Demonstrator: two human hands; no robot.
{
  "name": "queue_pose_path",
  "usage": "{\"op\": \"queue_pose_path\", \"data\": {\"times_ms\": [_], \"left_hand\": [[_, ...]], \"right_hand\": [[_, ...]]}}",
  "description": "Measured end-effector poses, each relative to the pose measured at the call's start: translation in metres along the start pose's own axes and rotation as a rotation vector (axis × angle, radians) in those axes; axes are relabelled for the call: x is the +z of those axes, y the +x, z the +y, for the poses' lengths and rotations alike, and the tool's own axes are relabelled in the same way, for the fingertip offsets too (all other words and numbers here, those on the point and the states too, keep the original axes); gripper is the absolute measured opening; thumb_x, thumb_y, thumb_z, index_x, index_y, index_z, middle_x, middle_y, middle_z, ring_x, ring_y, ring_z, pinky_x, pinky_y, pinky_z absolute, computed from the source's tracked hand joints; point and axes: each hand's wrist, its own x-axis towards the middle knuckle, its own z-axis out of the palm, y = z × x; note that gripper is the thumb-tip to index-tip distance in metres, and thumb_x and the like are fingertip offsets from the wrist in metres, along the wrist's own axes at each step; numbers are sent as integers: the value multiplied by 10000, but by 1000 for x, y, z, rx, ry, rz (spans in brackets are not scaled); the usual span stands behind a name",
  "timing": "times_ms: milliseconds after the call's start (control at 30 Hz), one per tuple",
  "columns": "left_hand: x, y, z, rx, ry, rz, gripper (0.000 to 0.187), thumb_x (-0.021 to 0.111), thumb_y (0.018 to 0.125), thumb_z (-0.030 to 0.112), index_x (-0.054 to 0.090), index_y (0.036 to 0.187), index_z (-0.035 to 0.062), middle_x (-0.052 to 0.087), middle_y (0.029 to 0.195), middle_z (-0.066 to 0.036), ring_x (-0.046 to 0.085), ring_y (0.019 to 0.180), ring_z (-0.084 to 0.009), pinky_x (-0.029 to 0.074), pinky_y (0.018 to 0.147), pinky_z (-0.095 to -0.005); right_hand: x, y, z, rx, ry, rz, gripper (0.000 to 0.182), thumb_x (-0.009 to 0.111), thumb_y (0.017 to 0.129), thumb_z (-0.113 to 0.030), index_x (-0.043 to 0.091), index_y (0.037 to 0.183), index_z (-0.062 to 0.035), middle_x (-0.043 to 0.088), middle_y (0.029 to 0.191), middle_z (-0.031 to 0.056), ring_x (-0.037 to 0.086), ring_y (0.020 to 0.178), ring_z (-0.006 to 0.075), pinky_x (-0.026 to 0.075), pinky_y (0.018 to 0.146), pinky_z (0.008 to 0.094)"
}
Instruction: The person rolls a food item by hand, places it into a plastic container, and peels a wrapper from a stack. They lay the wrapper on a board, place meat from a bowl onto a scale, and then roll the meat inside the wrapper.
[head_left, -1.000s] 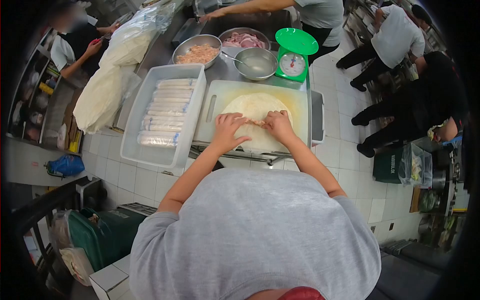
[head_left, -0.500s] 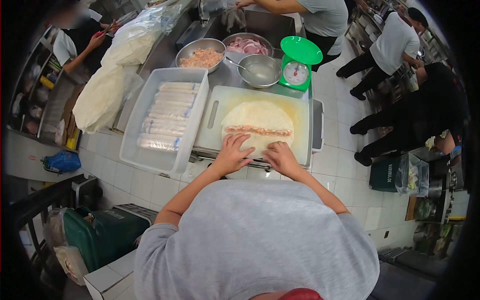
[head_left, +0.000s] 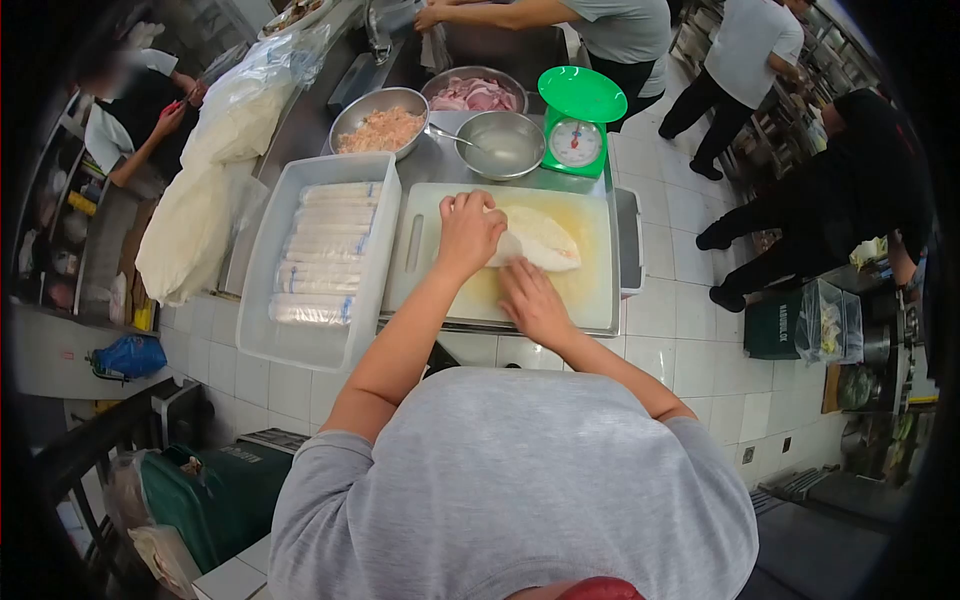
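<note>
Two hands [head_left: 468,232] [head_left: 530,300] on one folded wrapper [head_left: 545,240], three bowls [head_left: 500,143] beyond.

Bright, even overhead light fills the kitchen, so the white cutting board [head_left: 590,290] and the pale floor tiles [head_left: 690,300] read clean, with only soft, short shadows under the left hand [head_left: 470,232] and right hand [head_left: 532,300]. Dull glare sits on the steel bowl [head_left: 500,143] and on the plastic-wrapped rolls [head_left: 325,245] in the tray. The fisheye lens bends straight lines strongly toward the edges, a black vignette eats the corners, the centre is fairly sharp, and the grey shirt [head_left: 520,480] close to the lens looks soft.
</note>
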Motion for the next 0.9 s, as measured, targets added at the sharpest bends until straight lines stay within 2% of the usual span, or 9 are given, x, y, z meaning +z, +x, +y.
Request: {"op": "queue_pose_path", "data": {"times_ms": [100,200,300,400,500,633,800,900], "left_hand": [[8,24,-8,-36,83,14,38,667,737,173,676,759,143,523,935,-40,477,936,-240,294,870,-438],[18,34,-16,-34,164,47,100,668,747,181,670,838,138,520,928,-44,477,919,-244,298,865,-440],[29,28,-12,-124,205,202,215,654,768,216,649,964,127,530,948,-58,488,927,-248,310,858,-437],[41,3,-17,-37,48,-40,325,641,791,275,610,1070,110,539,988,-77,498,947,-261,334,841,-434],[53,-20,-21,-95,-58,-310,380,644,792,348,607,1077,99,545,1017,-90,502,970,-272,352,830,-431],[38,-37,-10,-65,-39,-358,433,662,773,398,599,1083,102,538,1042,-84,494,991,-276,359,825,-429],[24,-43,2,-63,32,-359,426,683,749,405,605,1069,135,525,1061,-69,480,1007,-270,357,827,-416],[11,-44,15,-96,109,-453,443,700,728,412,604,1069,147,525,1049,-63,480,995,-266,354,829,-413]], "right_hand": [[12,16,22,89,-117,20,530,600,816,-244,441,1234,39,470,1245,223,440,1176,358,324,1021,454],[22,27,42,122,-152,16,539,584,827,-262,429,1245,42,477,1244,217,442,1183,343,306,1038,453],[31,30,54,142,-168,-2,505,577,831,-261,458,1216,42,509,1208,200,465,1155,324,323,1021,444],[36,38,66,151,-133,1,408,578,827,-253,529,1121,27,551,1116,171,500,1080,305,359,971,436],[34,39,70,198,-86,44,294,586,817,-243,587,992,-8,562,988,137,521,984,287,391,897,428],[25,30,67,194,-114,-9,212,602,802,-241,598,889,-48,529,871,105,521,905,278,406,810,410],[5,32,66,230,4,-160,211,650,765,-245,588,892,-87,521,900,88,514,910,269,395,766,405],[0,31,67,218,30,-230,256,681,738,-259,579,918,-110,519,921,86,509,925,266,389,765,411]]}}
